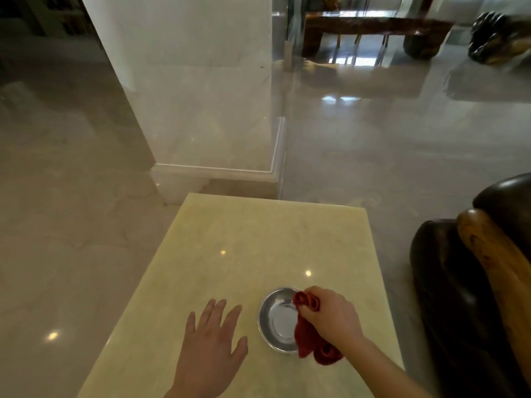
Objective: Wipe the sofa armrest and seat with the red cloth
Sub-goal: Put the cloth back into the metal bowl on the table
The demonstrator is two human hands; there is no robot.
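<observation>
Your left hand [211,349] is lying open, fingers spread toward 12 o'clock, over the pale yellow marble table [258,239]. At its 3 o'clock, your right hand [330,317] is gripping the crumpled red cloth [304,337] over the round steel bowl [275,320]. The dark leather sofa [459,297] is sitting farther toward 3 o'clock.

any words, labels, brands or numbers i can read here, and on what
None: no text can be read anywhere. The round steel bowl, the crumpled red cloth gripped by the right hand, the glossy yellow stone tabletop and the dark leather sofa bear no visible print.
</observation>
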